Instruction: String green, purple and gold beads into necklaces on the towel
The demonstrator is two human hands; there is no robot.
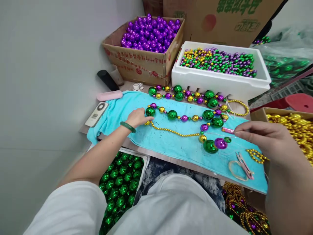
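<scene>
My left hand (138,116), a green bangle on its wrist, grips the left end of a bead necklace (172,115) on the turquoise towel (168,140). Its fingertips are at a large green bead and the gold bead strand (176,132); part of the grip is hidden. Between the thumb and fingers of my right hand (264,138) is a small pink lighter (228,130), held over the towel. Thin white string runs near it. Below lies a cluster of a green bead (210,146) and a purple bead (221,143). Pink-handled snips (244,166) rest to the right.
Behind the towel lies another bead necklace (179,96). A carton of purple beads (137,67) and a white foam box of small mixed beads (220,80) stand at the back. Gold beads (293,130) fill a carton at right; green beads (122,179) sit below left.
</scene>
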